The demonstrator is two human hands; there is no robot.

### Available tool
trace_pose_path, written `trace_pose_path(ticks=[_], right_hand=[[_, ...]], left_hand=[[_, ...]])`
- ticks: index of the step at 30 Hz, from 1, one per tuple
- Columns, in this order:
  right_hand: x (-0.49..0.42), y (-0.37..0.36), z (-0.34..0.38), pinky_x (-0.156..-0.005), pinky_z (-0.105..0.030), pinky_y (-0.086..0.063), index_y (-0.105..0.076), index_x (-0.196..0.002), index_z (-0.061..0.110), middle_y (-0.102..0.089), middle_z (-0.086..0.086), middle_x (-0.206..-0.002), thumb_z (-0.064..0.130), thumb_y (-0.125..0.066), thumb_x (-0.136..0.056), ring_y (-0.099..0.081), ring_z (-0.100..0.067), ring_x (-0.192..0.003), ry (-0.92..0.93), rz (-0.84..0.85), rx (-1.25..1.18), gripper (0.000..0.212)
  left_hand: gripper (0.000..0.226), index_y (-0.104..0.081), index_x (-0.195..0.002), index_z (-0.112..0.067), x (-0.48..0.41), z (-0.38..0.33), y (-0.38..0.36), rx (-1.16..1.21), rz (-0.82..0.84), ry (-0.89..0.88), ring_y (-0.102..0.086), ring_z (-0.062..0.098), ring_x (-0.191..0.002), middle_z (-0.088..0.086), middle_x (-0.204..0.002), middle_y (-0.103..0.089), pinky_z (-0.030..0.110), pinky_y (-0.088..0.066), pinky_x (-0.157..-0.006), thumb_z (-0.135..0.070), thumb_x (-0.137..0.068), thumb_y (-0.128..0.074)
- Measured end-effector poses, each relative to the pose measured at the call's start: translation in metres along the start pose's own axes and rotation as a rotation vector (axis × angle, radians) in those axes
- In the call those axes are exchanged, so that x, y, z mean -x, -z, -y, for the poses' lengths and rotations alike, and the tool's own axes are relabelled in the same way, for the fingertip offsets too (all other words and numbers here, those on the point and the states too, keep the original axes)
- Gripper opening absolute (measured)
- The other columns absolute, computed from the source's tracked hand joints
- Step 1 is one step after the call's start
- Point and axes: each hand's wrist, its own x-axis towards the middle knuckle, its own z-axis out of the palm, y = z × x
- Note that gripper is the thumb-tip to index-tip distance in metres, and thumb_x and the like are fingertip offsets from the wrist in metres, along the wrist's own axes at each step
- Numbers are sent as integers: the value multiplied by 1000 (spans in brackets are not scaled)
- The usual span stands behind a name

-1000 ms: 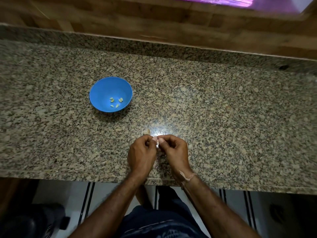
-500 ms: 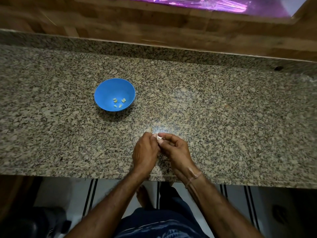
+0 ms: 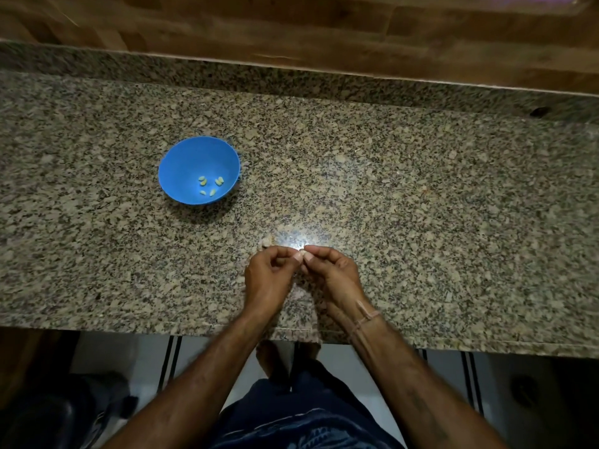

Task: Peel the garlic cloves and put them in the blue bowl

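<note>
A blue bowl (image 3: pixel 181 163) stands on the granite counter, left of centre, with several peeled yellowish garlic cloves (image 3: pixel 210 185) lying in its bottom. Near the counter's front edge my left hand (image 3: pixel 267 280) and my right hand (image 3: pixel 334 277) meet fingertip to fingertip. Both pinch one small pale garlic clove (image 3: pixel 302 253) between thumbs and forefingers, just above the counter. The clove is mostly hidden by my fingers. A small pale scrap, a clove or a bit of skin (image 3: pixel 266 244), lies on the counter just beyond my left hand.
The speckled granite counter (image 3: pixel 421 205) runs the full width, with a raised granite lip and a wooden wall (image 3: pixel 324 30) behind it. Its front edge (image 3: pixel 129 328) lies just below my wrists. A bright light glare (image 3: pixel 301 241) sits in front of my fingers.
My hands stay together on the clove with small finger shifts. The camera has tilted a little, so the bowl and the counter sit slightly differently in the frame.
</note>
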Motion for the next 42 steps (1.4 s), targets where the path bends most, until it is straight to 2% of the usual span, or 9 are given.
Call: trace_pose_path(ticks=[6,10,14,19,26,31,34,40,42], right_hand=[[-10,12,6,-93,-35,-61,-73,-106,-5,-79,-19,-103,-7,-73,-90,-77,-30,-102,75,58,179,16],[-17,21,15,-88,-33,-62,-76,-108,5,-79,-11,-101,7,-81,-89,-77,-26,-100,212,135,437,19],[-23,26,14,-91,-41,-63,-80,-105,10,-80,-4,-101,15,-83,-88,-77,-22,-98,305,167,584,18],[-23,29,14,-88,-43,-64,-80,-103,12,-80,-2,-95,13,-81,-90,-77,-22,-93,330,190,632,13],[-17,33,20,-81,-29,-63,-80,-102,10,-80,2,-94,8,-79,-91,-77,-15,-90,415,202,663,11],[-20,36,25,-83,-32,-63,-80,-102,10,-80,1,-95,9,-80,-91,-76,-17,-91,417,202,651,11],[-20,35,23,-83,-30,-63,-80,-102,9,-80,0,-96,8,-80,-90,-76,-16,-91,418,205,655,12],[-22,35,24,-81,-27,-61,-80,-101,9,-80,1,-93,6,-79,-90,-76,-14,-89,404,210,663,11],[-22,34,24,-82,-28,-62,-80,-102,10,-79,2,-94,7,-79,-90,-76,-13,-89,405,217,671,12]], left_hand=[[9,-80,-94,-19,0,-6,-7,-73,-63,-71,-74,7,-78,-7,-81,-77,32,-63,-74,-28,-91,-80],[7,-78,-97,-19,-2,-5,-10,-130,-76,-113,-72,7,-79,-8,-82,-75,34,-63,-74,-25,-94,-77],[10,-78,-100,-18,-2,-2,-12,-96,-63,-84,-73,6,-85,-6,-88,-77,31,-63,-79,-25,-93,-78],[9,-79,-101,-19,2,-2,-13,55,-56,-26,-75,14,-93,-2,-95,-79,39,-63,-88,-21,-92,-78],[4,-81,-95,-19,4,-9,-16,96,-25,4,-76,20,-91,0,-89,-79,46,-62,-90,-18,-91,-79],[4,-82,-93,-17,3,-14,-18,175,4,47,-76,28,-96,6,-91,-80,49,-60,-94,-17,-90,-79],[5,-82,-93,-16,3,-11,-15,192,11,56,-75,32,-96,7,-93,-80,49,-61,-92,-16,-90,-79],[5,-81,-94,-14,3,-13,-13,176,17,69,-75,19,-86,6,-90,-80,31,-57,-77,-14,-91,-77],[5,-81,-91,-16,2,-13,-15,141,0,52,-72,27,-79,9,-86,-78,38,-59,-73,-17,-92,-76]])
